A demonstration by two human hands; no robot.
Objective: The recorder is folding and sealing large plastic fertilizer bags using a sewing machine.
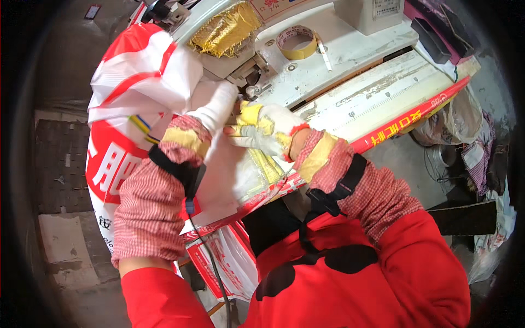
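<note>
A red-and-white plastic sack (143,71) lies over the left end of a sewing machine table and hangs off its side. My left hand (217,105), in a white glove, grips the sack's material just below the machine's needle area (252,82). Close beside it is my right hand (268,127), in a worn white-and-yellow glove with some bare fingertips. Its fingers are bent inward at the sack's edge, nearly touching the left hand. What lies between the fingertips is partly hidden. Yellow woven material (267,165) shows under the right hand.
A roll of tape (296,42) and a thin white stick (324,54) rest on the machine bed. Yellow cloth (227,30) covers part of the machine head. A red strip (383,134) edges the ruler-marked table. Dark boxes (432,41) stand far right; a clear bag (454,117) hangs below.
</note>
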